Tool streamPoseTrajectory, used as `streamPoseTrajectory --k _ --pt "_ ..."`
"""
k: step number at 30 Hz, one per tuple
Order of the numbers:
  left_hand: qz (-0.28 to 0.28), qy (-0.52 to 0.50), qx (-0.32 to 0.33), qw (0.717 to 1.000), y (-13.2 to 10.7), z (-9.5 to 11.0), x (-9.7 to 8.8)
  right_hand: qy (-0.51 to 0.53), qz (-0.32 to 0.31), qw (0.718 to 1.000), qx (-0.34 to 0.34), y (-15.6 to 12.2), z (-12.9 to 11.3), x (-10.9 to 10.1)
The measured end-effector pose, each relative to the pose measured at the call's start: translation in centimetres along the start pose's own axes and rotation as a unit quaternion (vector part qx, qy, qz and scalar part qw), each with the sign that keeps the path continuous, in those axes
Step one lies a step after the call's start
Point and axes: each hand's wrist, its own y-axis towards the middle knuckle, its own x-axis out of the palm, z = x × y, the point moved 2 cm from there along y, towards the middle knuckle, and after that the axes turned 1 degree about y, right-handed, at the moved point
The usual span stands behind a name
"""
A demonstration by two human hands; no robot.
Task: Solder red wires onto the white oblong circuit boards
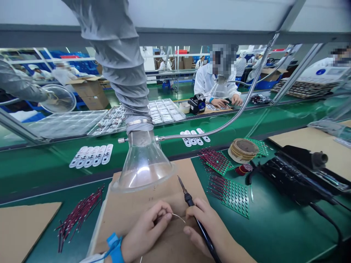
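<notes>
My left hand (153,226) pinches a thin, pale solder wire (178,217), whose free end curves toward the right. A blue wrist strap (116,248) is around my left wrist. In my right hand (204,223) is a black soldering iron (201,228), its tip pointing up and away. Both hands are over a brown cardboard sheet (131,208), below the clear funnel-shaped hood (145,164). To the right lie green circuit board panels (236,195) with dark red wires attached. Left of the cardboard is a loose pile of dark red wires (79,215).
A grey flexible duct (120,62) hangs above the bench beside a metal gooseneck hose (233,120). At right sit a tape roll (243,150) and a black soldering stand (287,179). White oblong parts (91,156) lie on the green belt. Across it, a co-worker (216,80) sits.
</notes>
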Motion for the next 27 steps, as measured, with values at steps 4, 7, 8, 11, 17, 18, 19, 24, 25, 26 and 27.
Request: streamPoseTrajectory --k 4,7,8,11,17,18,19,24,25,26,27 --pt "-0.005 0.015 -0.005 1.0 0.1 0.2 0.0 -0.032 0.019 0.999 -0.012 0.1 0.3 0.3" --pt "-0.01 0.022 -0.015 1.0 0.2 0.4 -0.1 -0.047 0.027 0.998 -0.011 0.2 0.5 0.5" --pt "-0.011 0.023 -0.021 0.999 0.2 0.4 -0.2 -0.052 0.025 0.998 -0.006 0.2 0.6 0.4" --pt "-0.014 0.037 -0.034 0.999 0.2 0.8 -0.3 -0.068 0.018 0.997 0.019 0.1 0.7 0.1" --pt "-0.01 0.165 0.033 0.986 0.1 1.2 -2.5 -0.081 0.1 0.991 0.021 0.5 0.6 -0.9" --pt "-0.002 0.195 0.052 0.979 -0.2 1.0 -3.6 -0.077 0.117 0.99 0.017 0.6 0.5 -1.1" --pt "0.014 0.223 0.068 0.972 -0.7 0.6 -4.9 -0.071 0.13 0.989 0.017 0.5 0.5 -1.4" --pt "0.207 0.252 0.002 0.946 -5.0 -3.6 -12.8 -0.045 0.126 0.99 0.052 -1.5 0.7 -3.1" --pt "0.258 0.232 -0.027 0.937 -5.8 -4.6 -14.0 -0.043 0.127 0.989 0.056 -2.2 0.9 -3.4" --pt "0.315 0.197 -0.053 0.927 -6.4 -5.4 -15.1 -0.044 0.132 0.989 0.058 -2.9 1.2 -3.6" --pt "0.358 0.15 -0.075 0.918 -6.8 -6.0 -15.9 -0.046 0.139 0.988 0.058 -3.5 1.4 -3.8"
